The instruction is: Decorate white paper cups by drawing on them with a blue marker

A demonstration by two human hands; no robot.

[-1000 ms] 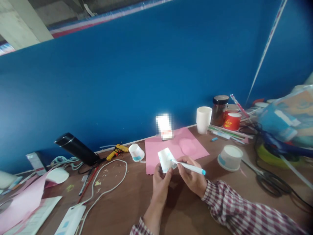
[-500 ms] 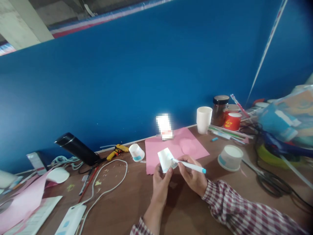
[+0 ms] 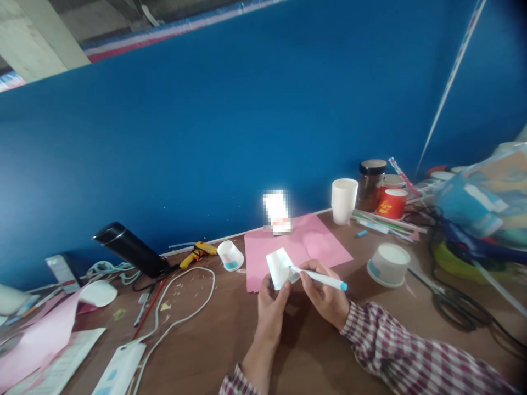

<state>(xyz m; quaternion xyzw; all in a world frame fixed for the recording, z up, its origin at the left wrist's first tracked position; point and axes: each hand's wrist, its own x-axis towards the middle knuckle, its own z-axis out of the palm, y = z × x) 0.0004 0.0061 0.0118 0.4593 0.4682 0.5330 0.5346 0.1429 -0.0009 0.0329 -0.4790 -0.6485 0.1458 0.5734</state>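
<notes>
My left hand (image 3: 275, 299) is closed on the lower edge of a small white piece of paper or cup (image 3: 279, 264) with faint blue marks; its exact kind is hard to make out. A white marker (image 3: 319, 277) with a light blue end sits in the closed fingers of my right hand (image 3: 327, 293). Its tip meets the right side of the white piece. Pink paper sheets (image 3: 263, 249) lie flat behind both hands. To the left a white paper cup (image 3: 229, 256) with a blue patch rests tilted, and an upside-down paper cup (image 3: 388, 265) stands to the right.
Black-handled scissors (image 3: 457, 310), a red cup (image 3: 392, 204), stacked white cups (image 3: 344, 201) and a dark jar (image 3: 371, 184) stand or lie at right. At left are a yellow glue gun (image 3: 198, 254), a black cylinder (image 3: 129, 250), a white power strip (image 3: 120, 371) and its looped cable.
Both hands hold nearly the same pose, the marker tip staying at the white piece. Nothing else on the table has visibly moved.
</notes>
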